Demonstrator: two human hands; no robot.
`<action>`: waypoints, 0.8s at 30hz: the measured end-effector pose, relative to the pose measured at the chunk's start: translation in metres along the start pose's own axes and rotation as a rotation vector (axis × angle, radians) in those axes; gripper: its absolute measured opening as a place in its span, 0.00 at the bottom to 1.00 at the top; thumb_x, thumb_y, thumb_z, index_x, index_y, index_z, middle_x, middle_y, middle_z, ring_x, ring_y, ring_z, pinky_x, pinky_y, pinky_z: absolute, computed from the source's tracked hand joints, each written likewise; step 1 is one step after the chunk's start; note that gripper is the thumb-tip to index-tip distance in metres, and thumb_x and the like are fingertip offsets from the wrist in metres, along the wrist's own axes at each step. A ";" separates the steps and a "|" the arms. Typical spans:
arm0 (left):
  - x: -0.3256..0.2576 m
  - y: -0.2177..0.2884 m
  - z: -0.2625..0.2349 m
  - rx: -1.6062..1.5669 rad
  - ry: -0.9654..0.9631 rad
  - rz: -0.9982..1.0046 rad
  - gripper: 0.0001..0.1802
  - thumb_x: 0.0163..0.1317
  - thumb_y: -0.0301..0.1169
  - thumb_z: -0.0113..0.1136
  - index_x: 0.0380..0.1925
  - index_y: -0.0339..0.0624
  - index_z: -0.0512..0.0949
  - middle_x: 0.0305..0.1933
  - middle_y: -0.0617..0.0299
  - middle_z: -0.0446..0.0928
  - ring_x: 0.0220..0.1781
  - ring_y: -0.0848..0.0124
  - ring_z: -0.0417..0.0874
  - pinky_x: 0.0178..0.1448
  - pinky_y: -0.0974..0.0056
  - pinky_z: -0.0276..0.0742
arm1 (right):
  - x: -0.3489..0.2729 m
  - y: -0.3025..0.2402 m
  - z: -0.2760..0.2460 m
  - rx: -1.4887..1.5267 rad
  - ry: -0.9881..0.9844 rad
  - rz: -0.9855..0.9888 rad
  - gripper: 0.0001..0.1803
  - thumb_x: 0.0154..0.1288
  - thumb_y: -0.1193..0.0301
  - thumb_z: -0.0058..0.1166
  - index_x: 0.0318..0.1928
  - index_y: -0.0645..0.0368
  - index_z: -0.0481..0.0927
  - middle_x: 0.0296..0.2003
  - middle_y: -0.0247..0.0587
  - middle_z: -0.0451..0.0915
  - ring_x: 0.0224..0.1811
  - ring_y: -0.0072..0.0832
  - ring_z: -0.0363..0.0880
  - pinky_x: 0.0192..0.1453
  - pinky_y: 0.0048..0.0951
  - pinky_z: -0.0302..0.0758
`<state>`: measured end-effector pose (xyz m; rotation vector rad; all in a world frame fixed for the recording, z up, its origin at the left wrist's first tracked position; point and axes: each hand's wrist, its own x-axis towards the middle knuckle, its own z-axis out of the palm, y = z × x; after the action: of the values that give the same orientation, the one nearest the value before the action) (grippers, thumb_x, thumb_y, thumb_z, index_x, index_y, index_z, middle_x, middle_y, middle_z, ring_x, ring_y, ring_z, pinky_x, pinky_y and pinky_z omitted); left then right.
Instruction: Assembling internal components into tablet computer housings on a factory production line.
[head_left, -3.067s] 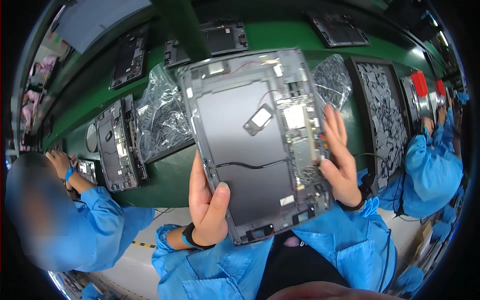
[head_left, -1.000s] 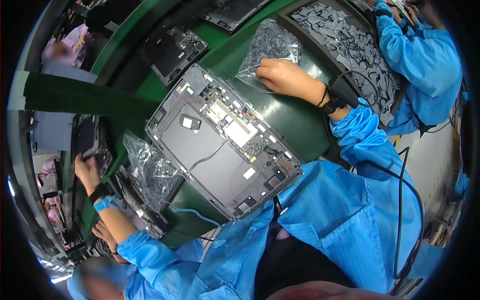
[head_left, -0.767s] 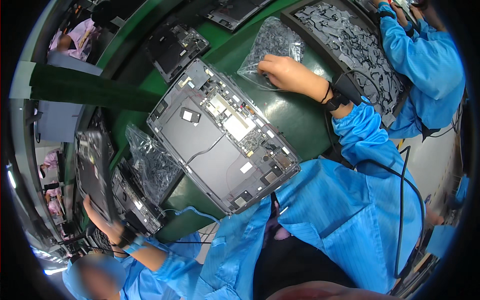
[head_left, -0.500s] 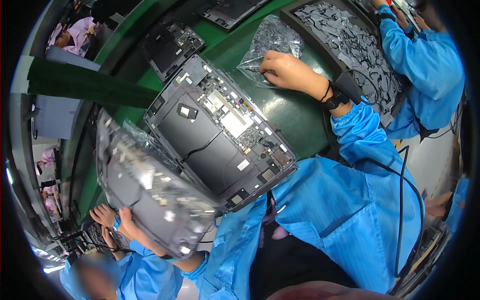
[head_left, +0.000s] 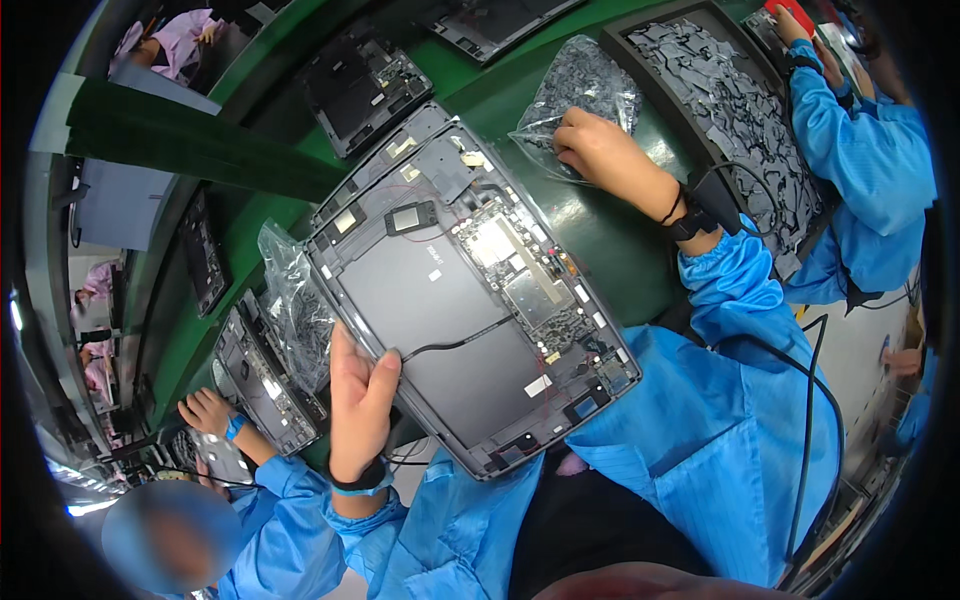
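My left hand [head_left: 361, 400] grips the left edge of an open laptop base [head_left: 420, 290], thumb on top and fingers under it. The base shows a circuit board, a black cable across its dark panel and a small black module near its far left. Beneath it, the edge of another laptop base [head_left: 425, 122] sticks out at the far side. My right hand [head_left: 612, 150] is closed, fingertips pinched together at a clear plastic bag [head_left: 590, 85] of small dark parts. What the fingertips hold, if anything, is hidden.
Another laptop base [head_left: 365, 95] lies on the green bench beyond. A dark tray [head_left: 640, 45] of grey pieces stands at the far right. Crumpled plastic [head_left: 300, 300] and more laptop bases [head_left: 262, 385] are at left. Co-workers in blue sit at lower left and far right.
My left hand has brought the laptop base from the lower left to the right, over the other one. My right hand stays at the plastic bag. The view has shifted slightly.
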<state>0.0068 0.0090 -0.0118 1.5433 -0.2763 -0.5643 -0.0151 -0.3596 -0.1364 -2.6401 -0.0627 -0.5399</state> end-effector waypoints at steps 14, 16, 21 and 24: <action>0.078 0.059 0.044 1.247 -0.164 0.875 0.13 0.53 0.24 0.65 0.40 0.37 0.80 0.38 0.55 0.80 0.40 0.57 0.80 0.45 0.59 0.76 | 0.010 -0.005 -0.010 -0.072 0.038 -0.124 0.07 0.57 0.77 0.59 0.36 0.61 0.76 0.37 0.46 0.73 0.42 0.47 0.74 0.46 0.40 0.74; 0.096 0.054 0.057 1.302 -0.129 0.985 0.15 0.52 0.26 0.66 0.41 0.36 0.79 0.41 0.55 0.79 0.43 0.58 0.80 0.47 0.59 0.76 | 0.011 -0.008 -0.018 -0.058 0.102 -0.154 0.07 0.60 0.77 0.58 0.39 0.62 0.78 0.36 0.44 0.77 0.38 0.39 0.77 0.45 0.34 0.76; 0.118 0.023 0.067 1.625 -0.074 1.124 0.19 0.52 0.29 0.62 0.44 0.28 0.79 0.49 0.45 0.80 0.50 0.57 0.82 0.55 0.60 0.78 | 0.020 -0.028 -0.036 0.503 0.237 0.197 0.08 0.66 0.76 0.57 0.44 0.65 0.82 0.35 0.36 0.83 0.33 0.18 0.79 0.39 0.20 0.77; 0.116 0.019 0.072 1.795 -0.016 1.198 0.19 0.52 0.26 0.58 0.44 0.27 0.79 0.46 0.44 0.82 0.49 0.57 0.84 0.56 0.60 0.80 | 0.033 -0.043 -0.049 0.721 0.203 0.264 0.10 0.66 0.76 0.57 0.46 0.67 0.82 0.34 0.38 0.83 0.33 0.19 0.79 0.38 0.20 0.77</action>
<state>0.0715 -0.1126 -0.0118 2.4723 -1.9038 0.9704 -0.0080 -0.3432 -0.0656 -1.8491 0.1295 -0.5594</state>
